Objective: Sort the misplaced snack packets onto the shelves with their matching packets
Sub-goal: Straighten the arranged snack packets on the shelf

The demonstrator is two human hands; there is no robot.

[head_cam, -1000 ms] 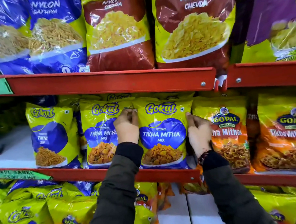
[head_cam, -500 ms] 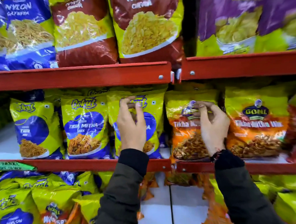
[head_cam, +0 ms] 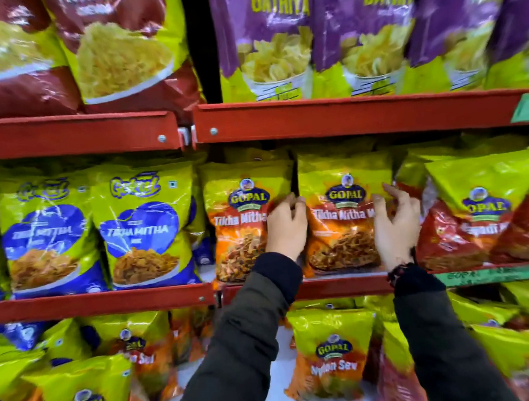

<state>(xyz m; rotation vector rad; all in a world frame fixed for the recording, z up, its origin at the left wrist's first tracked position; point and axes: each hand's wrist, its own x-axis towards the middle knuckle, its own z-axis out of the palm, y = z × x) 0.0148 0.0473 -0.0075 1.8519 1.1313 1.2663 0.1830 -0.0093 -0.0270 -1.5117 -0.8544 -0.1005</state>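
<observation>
An orange Gopal Tikha Mitha packet (head_cam: 345,223) stands upright on the middle red shelf (head_cam: 339,285). My left hand (head_cam: 286,230) curls its fingers around the packet's left edge, in the gap beside a second, matching orange Tikha Mitha packet (head_cam: 237,230). Over on the right edge, my right hand (head_cam: 396,226) has its thumb on the front and its fingers behind. Left of the orange pair stand two blue-and-yellow Gokul Tikha Mitha packets (head_cam: 144,232). Red Gopal packets (head_cam: 475,221) lean just right of my right hand.
Purple Gathiya bags (head_cam: 278,41) and maroon Nylon Chevda bags (head_cam: 118,54) fill the top shelf. Below, Gopal Nylon Sev packets (head_cam: 328,360) lie loosely on the white bottom shelf (head_cam: 277,382). A black upright (head_cam: 199,43) divides the two shelf bays.
My view and both hands have shifted right, from the blue Gokul packet past the first orange packet. My hands now hold the second orange Tikha Mitha packet by its two side edges.
</observation>
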